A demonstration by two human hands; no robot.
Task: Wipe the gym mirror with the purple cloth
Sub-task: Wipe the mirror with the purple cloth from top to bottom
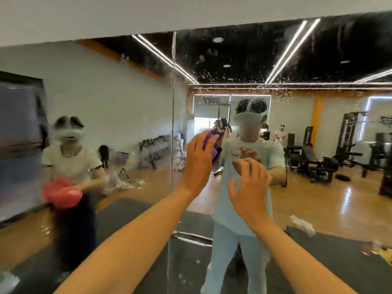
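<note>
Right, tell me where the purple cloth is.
In the head view the purple cloth is just right of centre, under the left hand pressing it flat on the gym mirror.

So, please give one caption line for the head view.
Left hand presses purple cloth on spotted mirror; right hand hovers open.

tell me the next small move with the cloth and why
Probably sweep the left hand, which presses the cloth against the mirror, upward: droplets speckle the glass above it. The right hand hovers empty, fingers spread.
</note>
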